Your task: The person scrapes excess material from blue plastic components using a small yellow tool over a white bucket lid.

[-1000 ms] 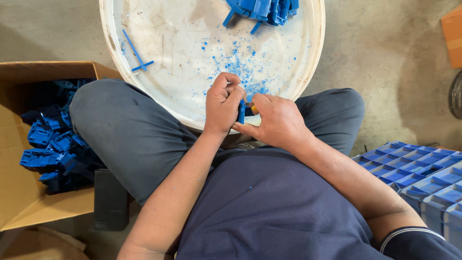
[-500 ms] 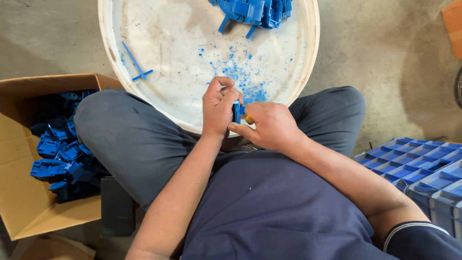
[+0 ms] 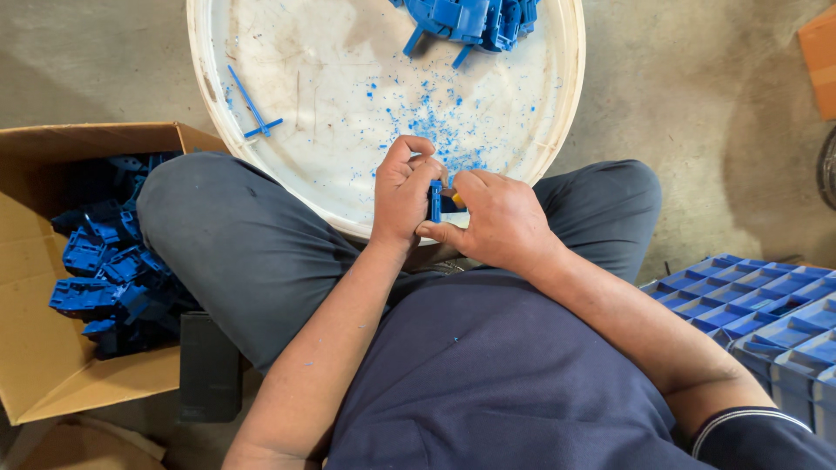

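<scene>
Above the near rim of the white tub (image 3: pixel 566 104), the left hand (image 3: pixel 402 196) and right hand (image 3: pixel 498 218) jointly pinch a small blue plastic part (image 3: pixel 434 200), both grips clenched on it. Blue shavings (image 3: pixel 435 122) lie beyond; a cardboard box (image 3: pixel 39 374) of blue parts (image 3: pixel 100 278) sits left.

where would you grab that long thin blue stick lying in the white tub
Pinch the blue stick near the middle of its long bare shaft, coming from above. It lies flat on the white tub floor, apart from other pieces, with a short crosspiece at its lower end. The upper part is probably easier.
</scene>
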